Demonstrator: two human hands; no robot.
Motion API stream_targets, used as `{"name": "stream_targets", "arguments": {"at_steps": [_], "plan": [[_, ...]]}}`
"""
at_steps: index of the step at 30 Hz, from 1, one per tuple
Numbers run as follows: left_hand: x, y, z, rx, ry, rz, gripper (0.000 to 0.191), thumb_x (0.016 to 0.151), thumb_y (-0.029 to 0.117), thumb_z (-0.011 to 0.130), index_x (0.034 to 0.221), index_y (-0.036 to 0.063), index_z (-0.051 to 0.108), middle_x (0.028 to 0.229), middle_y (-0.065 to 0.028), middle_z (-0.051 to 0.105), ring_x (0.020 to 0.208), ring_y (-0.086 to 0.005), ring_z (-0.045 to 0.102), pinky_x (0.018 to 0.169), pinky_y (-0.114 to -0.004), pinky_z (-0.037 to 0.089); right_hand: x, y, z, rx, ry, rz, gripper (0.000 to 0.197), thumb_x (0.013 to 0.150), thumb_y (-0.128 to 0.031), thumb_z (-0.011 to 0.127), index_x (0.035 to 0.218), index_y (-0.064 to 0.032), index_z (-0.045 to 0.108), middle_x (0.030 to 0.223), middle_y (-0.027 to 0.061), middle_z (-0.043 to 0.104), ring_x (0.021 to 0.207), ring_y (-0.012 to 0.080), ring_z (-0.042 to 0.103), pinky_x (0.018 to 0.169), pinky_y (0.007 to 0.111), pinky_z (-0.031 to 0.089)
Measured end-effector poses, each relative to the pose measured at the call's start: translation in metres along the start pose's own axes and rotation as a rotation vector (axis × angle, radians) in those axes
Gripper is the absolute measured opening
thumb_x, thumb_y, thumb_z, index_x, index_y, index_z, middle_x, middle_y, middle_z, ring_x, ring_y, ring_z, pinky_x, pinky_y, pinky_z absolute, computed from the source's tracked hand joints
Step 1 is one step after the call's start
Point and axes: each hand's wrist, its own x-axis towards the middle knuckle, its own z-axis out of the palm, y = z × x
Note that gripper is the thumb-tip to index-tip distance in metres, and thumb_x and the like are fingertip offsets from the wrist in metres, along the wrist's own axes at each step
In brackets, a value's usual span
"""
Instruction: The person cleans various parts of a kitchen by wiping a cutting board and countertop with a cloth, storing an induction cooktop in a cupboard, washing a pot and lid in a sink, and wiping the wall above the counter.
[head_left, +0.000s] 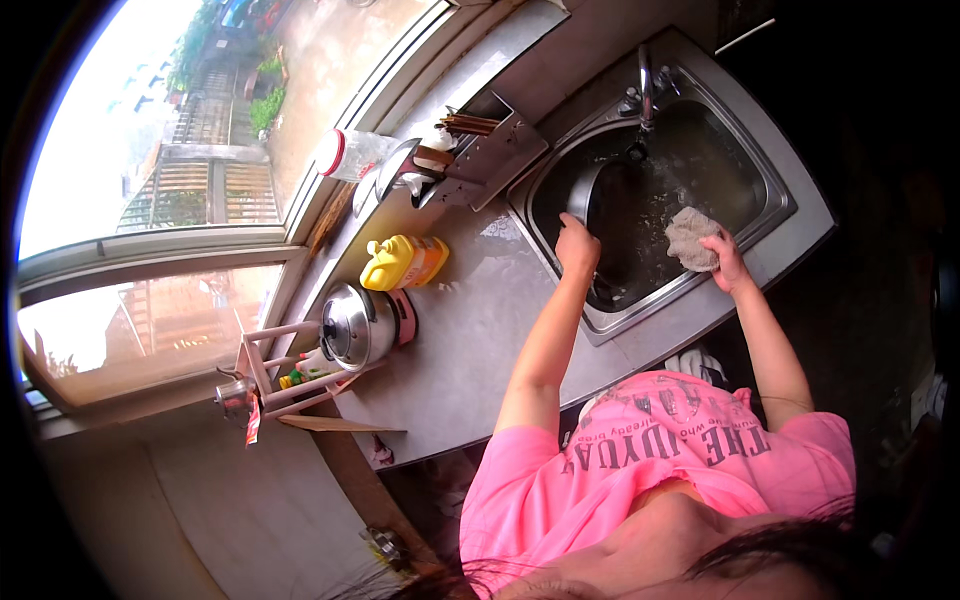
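My left hand grips the near-left rim of a round metal pan, which is tilted inside the sink basin. The pan's interior is dark, and its lower part is hard to make out. In my right hand is a bunched beige cloth, held above the sink's near right side. Cloudy water with bits of foam lies in the stainless steel sink. At the back of the basin stands a chrome faucet.
On the counter to the left stand a yellow jug and a lidded steel pot. A metal utensil holder with chopsticks is beside the sink. A jar with a red lid sits by the window. A small rack occupies the counter's far left.
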Motion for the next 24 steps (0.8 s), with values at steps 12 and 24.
{"name": "stream_targets", "arguments": {"at_steps": [12, 24], "plan": [[-0.032, -0.073, -0.051, -0.542, -0.175, -0.320, 0.037, 0.066, 0.012, 0.051, 0.097, -0.0072, 0.058, 0.091, -0.0264, 0.061, 0.090, -0.0372, 0.060, 0.079, -0.040, 0.045, 0.017, -0.002, 0.020, -0.145, -0.051, 0.013, 0.042, 0.075, -0.013, 0.055, 0.116, -0.0025, 0.051, 0.107, 0.0082, 0.057, 0.098, 0.0182, 0.055, 0.086, 0.028, 0.043], [-0.148, -0.205, -0.090, -1.193, -0.060, -0.523, 0.033, 0.071, 0.001, 0.051, 0.103, -0.0056, 0.056, 0.093, -0.0128, 0.062, 0.082, -0.0193, 0.059, 0.075, -0.031, 0.047, 0.012, 0.032, 0.161, -0.117, -0.462, 0.198, 0.040, 0.083, -0.015, 0.050, 0.120, -0.0027, 0.046, 0.114, 0.0082, 0.054, 0.105, 0.0191, 0.052, 0.091, 0.032, 0.041]]}}
